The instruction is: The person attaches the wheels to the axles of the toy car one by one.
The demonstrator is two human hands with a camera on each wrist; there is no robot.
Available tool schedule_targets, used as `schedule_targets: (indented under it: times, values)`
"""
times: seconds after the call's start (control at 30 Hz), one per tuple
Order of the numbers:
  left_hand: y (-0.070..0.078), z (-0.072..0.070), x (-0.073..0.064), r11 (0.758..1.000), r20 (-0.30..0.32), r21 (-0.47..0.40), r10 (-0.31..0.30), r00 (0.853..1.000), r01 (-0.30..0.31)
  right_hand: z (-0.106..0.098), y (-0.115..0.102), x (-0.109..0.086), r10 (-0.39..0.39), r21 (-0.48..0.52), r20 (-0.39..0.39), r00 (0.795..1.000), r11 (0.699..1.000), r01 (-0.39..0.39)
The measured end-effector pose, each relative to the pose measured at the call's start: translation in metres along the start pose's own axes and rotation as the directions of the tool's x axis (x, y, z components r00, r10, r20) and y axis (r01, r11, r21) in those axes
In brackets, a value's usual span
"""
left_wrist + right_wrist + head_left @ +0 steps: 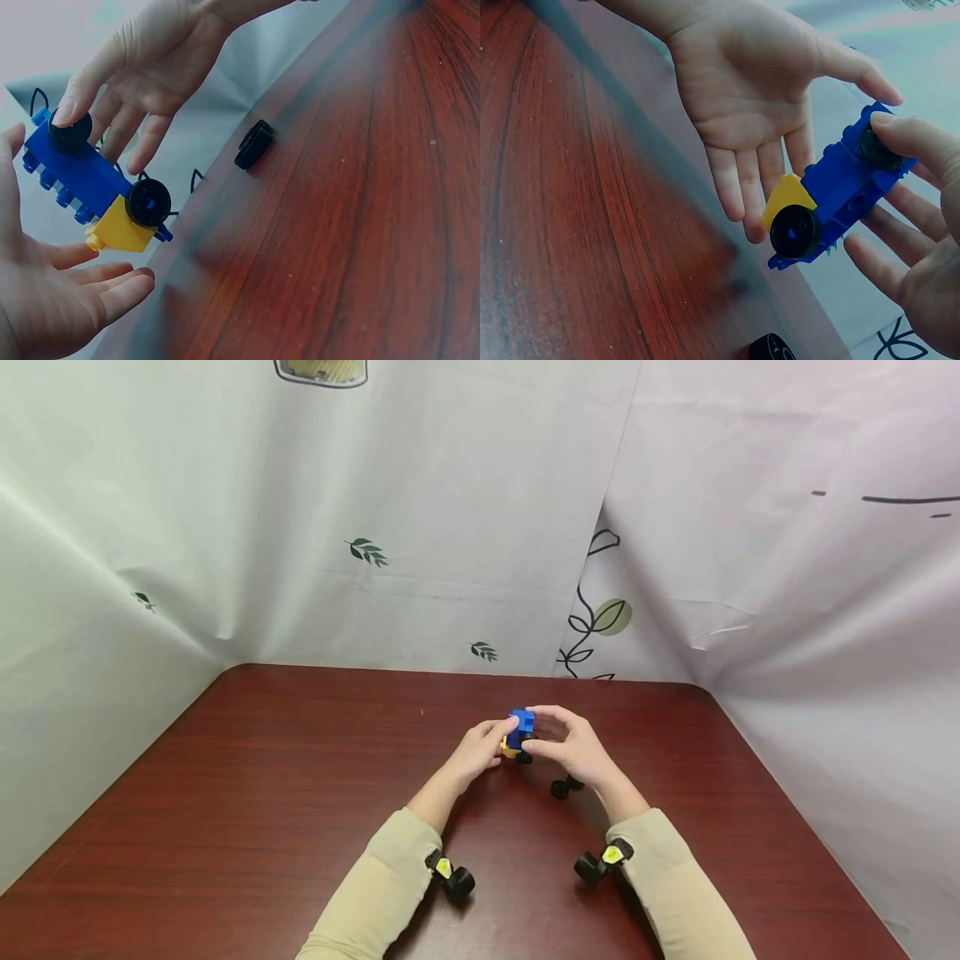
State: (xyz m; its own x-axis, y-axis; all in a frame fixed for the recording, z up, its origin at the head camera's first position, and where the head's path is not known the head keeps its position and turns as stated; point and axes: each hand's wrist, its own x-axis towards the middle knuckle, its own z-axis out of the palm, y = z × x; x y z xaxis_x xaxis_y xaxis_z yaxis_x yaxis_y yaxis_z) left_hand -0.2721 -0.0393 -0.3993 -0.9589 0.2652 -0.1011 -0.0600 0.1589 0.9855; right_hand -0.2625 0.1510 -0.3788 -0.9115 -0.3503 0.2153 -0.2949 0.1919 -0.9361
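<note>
A toy car of blue and yellow bricks (pixel 517 735) with black wheels is held up between both hands. My left hand (pixel 474 752) holds it from the left, thumb against the blue end and fingers by the yellow sloped brick (pixel 124 227). My right hand (pixel 576 750) pinches the car from the other side. Its thumb presses on the black wheel (pixel 880 148) at the blue end, with the other fingers behind the bricks. The second wheel (pixel 795 231) shows beside the yellow brick. Studs line one long side of the blue bricks.
A loose pair of black wheels (pixel 559 789) lies on the dark red wooden table (pixel 300 793), just below the right hand. A pale cloth with printed leaves (pixel 420 527) hangs behind the table and along its sides. Each sleeve carries a black wrist camera (pixel 457 883).
</note>
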Motion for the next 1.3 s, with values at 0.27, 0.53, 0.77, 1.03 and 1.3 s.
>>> schedule_targets:
  times: [0.27,0.53,0.77,1.03,1.3]
  values:
    - [-0.0016,0.0031,0.0016,0.997,0.001,-0.063,-0.036,0.999,0.036,0.0002,-0.0006,-0.0032,-0.036,0.002,0.019,0.999,0.999,0.035]
    - [0.0044,0.0035,-0.0007,0.994,0.015,-0.099,-0.035,0.999,0.036,0.0011,-0.0027,-0.0039,-0.055,0.013,0.047,0.997,0.998,0.055]
    - [0.0013,0.0024,-0.0008,0.996,0.010,-0.079,-0.037,0.999,0.038,0.0011,-0.0031,-0.0041,-0.079,0.012,0.087,0.993,0.997,0.078]
    - [-0.0010,0.0016,-0.0006,0.994,0.012,-0.109,-0.031,0.999,0.032,0.0005,-0.0042,-0.0048,-0.049,0.038,0.106,0.993,0.998,0.045]
    - [-0.0019,-0.0010,0.0017,0.991,0.004,-0.130,0.010,1.000,-0.010,-0.0045,-0.0053,-0.0033,-0.023,0.042,0.116,0.993,0.999,0.018]
